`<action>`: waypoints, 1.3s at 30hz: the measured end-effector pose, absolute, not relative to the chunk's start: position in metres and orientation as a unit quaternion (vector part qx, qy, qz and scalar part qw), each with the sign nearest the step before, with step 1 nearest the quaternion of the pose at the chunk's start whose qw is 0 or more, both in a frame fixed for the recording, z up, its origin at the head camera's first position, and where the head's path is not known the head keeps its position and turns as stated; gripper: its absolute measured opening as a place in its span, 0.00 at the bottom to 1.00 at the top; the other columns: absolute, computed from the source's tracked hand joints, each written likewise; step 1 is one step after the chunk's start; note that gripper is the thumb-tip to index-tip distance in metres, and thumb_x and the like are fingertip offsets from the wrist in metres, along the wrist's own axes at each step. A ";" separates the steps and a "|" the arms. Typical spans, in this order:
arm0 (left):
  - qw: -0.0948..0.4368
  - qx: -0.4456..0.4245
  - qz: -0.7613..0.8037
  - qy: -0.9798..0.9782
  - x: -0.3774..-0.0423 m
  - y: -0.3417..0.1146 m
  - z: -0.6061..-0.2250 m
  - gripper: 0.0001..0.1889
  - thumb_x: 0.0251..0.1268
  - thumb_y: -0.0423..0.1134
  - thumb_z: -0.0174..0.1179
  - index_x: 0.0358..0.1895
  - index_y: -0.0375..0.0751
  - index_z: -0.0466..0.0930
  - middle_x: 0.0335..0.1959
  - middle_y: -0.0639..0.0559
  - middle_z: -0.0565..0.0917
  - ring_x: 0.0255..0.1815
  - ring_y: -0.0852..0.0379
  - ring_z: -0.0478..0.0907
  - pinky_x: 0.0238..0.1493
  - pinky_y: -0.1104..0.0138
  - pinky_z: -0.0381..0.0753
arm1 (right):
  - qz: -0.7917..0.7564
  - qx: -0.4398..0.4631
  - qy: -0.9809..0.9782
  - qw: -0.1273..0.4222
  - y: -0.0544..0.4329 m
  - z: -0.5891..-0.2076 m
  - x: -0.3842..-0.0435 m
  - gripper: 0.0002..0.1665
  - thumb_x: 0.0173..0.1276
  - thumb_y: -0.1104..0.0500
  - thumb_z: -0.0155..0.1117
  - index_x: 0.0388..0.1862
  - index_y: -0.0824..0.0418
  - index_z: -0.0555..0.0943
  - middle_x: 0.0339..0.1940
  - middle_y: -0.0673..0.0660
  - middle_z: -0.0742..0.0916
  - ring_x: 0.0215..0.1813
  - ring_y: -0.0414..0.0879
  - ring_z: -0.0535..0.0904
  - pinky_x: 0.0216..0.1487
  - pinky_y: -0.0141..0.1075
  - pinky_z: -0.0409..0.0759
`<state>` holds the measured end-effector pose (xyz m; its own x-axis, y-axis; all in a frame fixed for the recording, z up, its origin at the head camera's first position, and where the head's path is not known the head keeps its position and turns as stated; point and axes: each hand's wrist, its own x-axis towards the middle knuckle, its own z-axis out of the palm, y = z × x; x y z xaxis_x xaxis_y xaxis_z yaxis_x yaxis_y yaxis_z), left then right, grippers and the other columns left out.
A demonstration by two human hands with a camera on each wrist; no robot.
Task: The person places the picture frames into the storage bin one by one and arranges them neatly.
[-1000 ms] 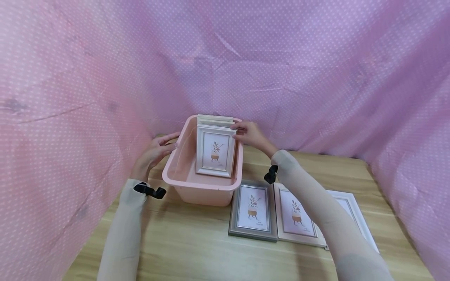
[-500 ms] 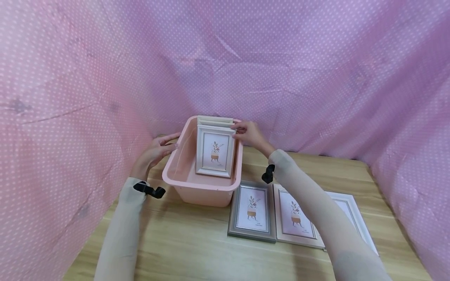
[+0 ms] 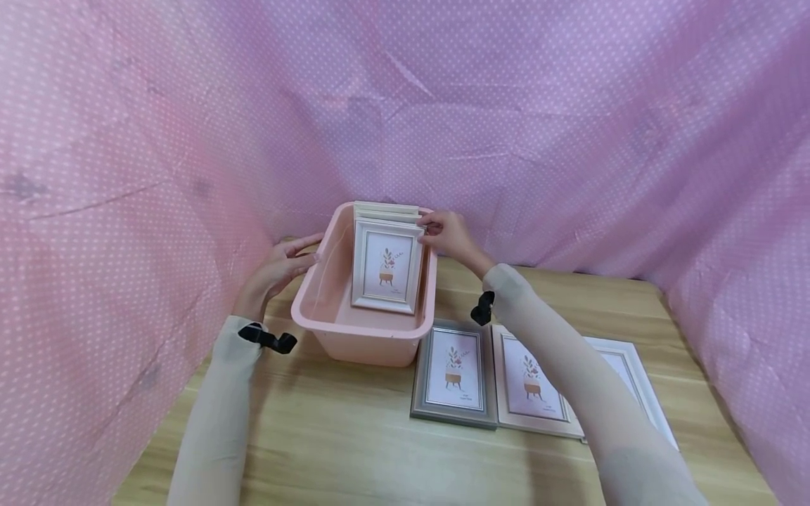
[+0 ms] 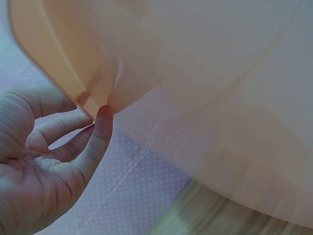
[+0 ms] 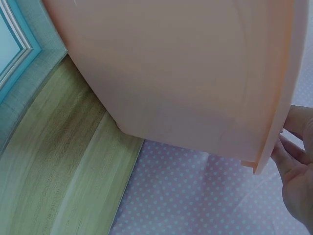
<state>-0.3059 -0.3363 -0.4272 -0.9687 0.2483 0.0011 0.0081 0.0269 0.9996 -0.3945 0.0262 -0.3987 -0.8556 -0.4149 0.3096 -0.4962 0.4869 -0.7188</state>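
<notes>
A pink plastic basin (image 3: 361, 330) stands on the table. Inside it, several picture frames lean one behind another, the front one a white picture frame (image 3: 356, 270) with a potted-plant print. My left hand (image 3: 278, 270) pinches the basin's left rim; in the left wrist view the thumb and fingers of that hand (image 4: 54, 147) meet at the rim. At the upper right corner of the front white frame, my right hand (image 3: 452, 235) pinches its edge. The right wrist view shows part of this hand (image 5: 296, 171) beyond the basin's rim, its fingertips hidden.
To the basin's right lie a grey picture frame (image 3: 420, 393), a cream picture frame (image 3: 538, 426) and a white picture frame (image 3: 639, 372), the latter two partly under my right forearm. The wooden table (image 3: 354, 436) ends at a pink dotted cloth (image 3: 538, 126).
Both hands keep their places at the basin rim and the front frame. The whole scene sits slightly higher in the head view; otherwise little differs.
</notes>
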 end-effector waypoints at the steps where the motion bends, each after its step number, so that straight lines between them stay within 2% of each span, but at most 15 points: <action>1: 0.088 0.092 0.691 0.711 -0.306 -0.335 -0.428 0.32 0.77 0.29 0.55 0.78 0.27 0.54 0.81 0.31 0.54 0.55 0.72 0.79 0.57 0.79 0.81 | 0.432 0.265 -0.861 0.047 0.028 -0.399 -0.394 0.17 0.62 0.67 0.76 0.50 0.69 0.87 0.54 0.67 0.87 0.55 0.58 0.87 0.59 0.41 0.87; 10: 0.093 0.090 0.695 0.707 -0.304 -0.327 -0.433 0.32 0.77 0.28 0.54 0.79 0.27 0.54 0.81 0.32 0.53 0.54 0.72 0.80 0.55 0.79 0.82 | 0.475 0.252 -0.843 0.018 0.042 -0.401 -0.391 0.19 0.63 0.69 0.74 0.53 0.71 0.85 0.55 0.67 0.88 0.57 0.60 0.86 0.60 0.44 0.86; 18: 0.093 0.080 0.688 0.715 -0.304 -0.324 -0.431 0.32 0.78 0.28 0.53 0.79 0.28 0.53 0.82 0.32 0.53 0.53 0.74 0.78 0.54 0.81 0.81 | 0.500 0.277 -0.820 0.002 0.057 -0.397 -0.391 0.21 0.64 0.70 0.72 0.55 0.75 0.83 0.58 0.70 0.86 0.61 0.64 0.82 0.68 0.49 0.81; 24: 0.096 0.088 0.690 0.712 -0.303 -0.322 -0.430 0.32 0.77 0.28 0.52 0.79 0.26 0.52 0.81 0.31 0.52 0.53 0.73 0.78 0.55 0.80 0.81 | 0.506 0.273 -0.818 -0.003 0.072 -0.394 -0.383 0.22 0.64 0.71 0.71 0.57 0.75 0.82 0.58 0.72 0.85 0.59 0.66 0.83 0.65 0.51 0.83; 30: 0.094 0.088 0.686 0.716 -0.298 -0.325 -0.425 0.32 0.77 0.28 0.54 0.78 0.25 0.53 0.81 0.28 0.52 0.52 0.73 0.79 0.54 0.80 0.81 | 0.512 0.277 -0.813 -0.007 0.091 -0.400 -0.379 0.21 0.64 0.72 0.72 0.56 0.77 0.82 0.54 0.75 0.86 0.55 0.67 0.84 0.59 0.48 0.86; 37: 0.097 0.082 0.680 0.722 -0.295 -0.330 -0.419 0.33 0.77 0.29 0.55 0.79 0.26 0.52 0.81 0.29 0.50 0.52 0.74 0.79 0.54 0.80 0.81 | 0.485 0.265 -0.833 -0.037 0.123 -0.406 -0.364 0.23 0.66 0.70 0.70 0.59 0.76 0.80 0.56 0.75 0.85 0.56 0.67 0.84 0.53 0.31 0.87; 39: 0.097 0.083 0.677 0.725 -0.295 -0.331 -0.418 0.34 0.77 0.29 0.55 0.79 0.26 0.52 0.81 0.28 0.50 0.52 0.74 0.79 0.54 0.81 0.81 | 0.474 0.265 -0.838 -0.040 0.137 -0.412 -0.363 0.24 0.66 0.69 0.71 0.60 0.74 0.80 0.56 0.73 0.86 0.55 0.66 0.85 0.52 0.30 0.87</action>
